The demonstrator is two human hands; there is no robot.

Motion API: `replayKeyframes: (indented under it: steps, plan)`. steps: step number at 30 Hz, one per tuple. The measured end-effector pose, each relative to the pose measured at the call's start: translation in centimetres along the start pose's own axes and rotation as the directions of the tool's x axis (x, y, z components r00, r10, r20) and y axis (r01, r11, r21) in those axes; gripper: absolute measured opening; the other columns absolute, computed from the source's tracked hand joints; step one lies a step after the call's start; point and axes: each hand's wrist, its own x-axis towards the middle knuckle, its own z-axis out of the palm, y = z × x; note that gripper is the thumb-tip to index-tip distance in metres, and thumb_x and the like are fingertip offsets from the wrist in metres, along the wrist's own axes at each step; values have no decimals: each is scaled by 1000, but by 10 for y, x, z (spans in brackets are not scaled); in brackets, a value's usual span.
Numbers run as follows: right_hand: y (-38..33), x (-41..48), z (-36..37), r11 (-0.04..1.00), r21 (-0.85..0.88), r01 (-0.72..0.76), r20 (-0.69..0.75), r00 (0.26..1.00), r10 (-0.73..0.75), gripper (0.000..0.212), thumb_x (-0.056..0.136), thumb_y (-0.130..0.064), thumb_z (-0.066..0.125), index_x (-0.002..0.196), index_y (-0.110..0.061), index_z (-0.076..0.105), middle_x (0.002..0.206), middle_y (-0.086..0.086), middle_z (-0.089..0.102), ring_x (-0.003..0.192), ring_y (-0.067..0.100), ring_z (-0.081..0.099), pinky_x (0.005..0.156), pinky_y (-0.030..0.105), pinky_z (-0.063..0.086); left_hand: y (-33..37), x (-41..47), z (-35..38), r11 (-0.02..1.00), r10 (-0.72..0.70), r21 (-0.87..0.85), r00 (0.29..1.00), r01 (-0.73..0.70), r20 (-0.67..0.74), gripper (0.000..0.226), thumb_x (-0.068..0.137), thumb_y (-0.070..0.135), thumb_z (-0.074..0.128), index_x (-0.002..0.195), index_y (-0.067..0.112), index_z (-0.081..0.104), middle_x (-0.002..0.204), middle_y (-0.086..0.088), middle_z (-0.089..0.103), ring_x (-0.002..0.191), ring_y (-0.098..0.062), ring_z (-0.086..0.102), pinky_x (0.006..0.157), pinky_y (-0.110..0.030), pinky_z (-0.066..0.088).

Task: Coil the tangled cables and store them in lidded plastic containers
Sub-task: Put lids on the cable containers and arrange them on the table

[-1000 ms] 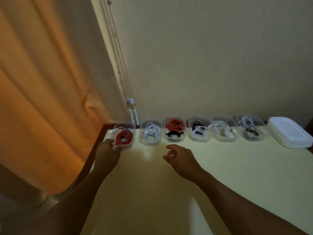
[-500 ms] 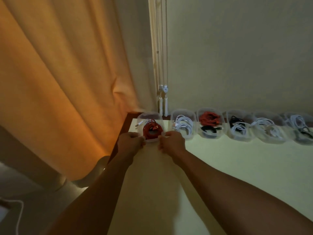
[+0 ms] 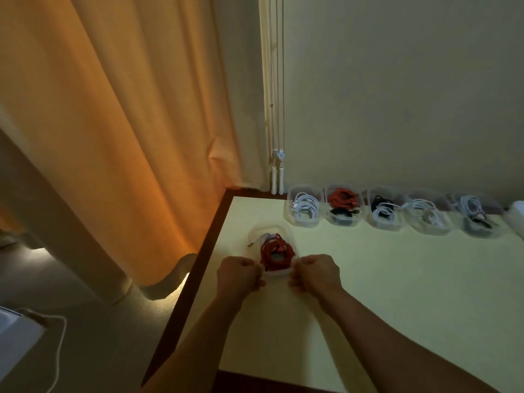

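clear container (image 3: 256, 232) | lidless | red coiled cable (image 3: 276, 252) inside (near table's left edge)

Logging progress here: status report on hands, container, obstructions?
Left hand, right hand: both gripping near end of clear container. Red cable coiled inside. Five filled containers behind, apart.

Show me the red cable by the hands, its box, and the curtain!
red cable (image 3: 265, 252): head view, on the coil's left side.
box (image 3: 270, 224): head view, on its far rim.
curtain (image 3: 127, 123): head view, on a middle fold.
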Motion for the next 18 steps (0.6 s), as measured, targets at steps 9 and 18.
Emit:
replayKeyframes:
  steps: [9, 18]
  plan:
    - [40, -88, -36, 1000, 14, -26, 14, 1000, 26, 23, 92, -18, 69, 72, -7, 75, 63, 5, 74, 58, 19, 74, 65, 35, 63, -24, -90, 1, 996, 17, 91, 999, -21, 39, 12, 86, 0, 71, 78, 8, 74, 69, -13, 75, 62, -22, 75, 62, -32, 63]
    - [62, -131, -25, 1000, 29, -2, 128, 992, -2, 19, 91, -18, 73, 77, -5, 74, 67, 11, 75, 62, 26, 75, 67, 41, 64, -47, -135, -27, 993, -16, 113, 1000, 17, -8, 9, 90, -1, 64, 87, 1, 72, 71, -16, 75, 61, -25, 74, 60, -32, 62]
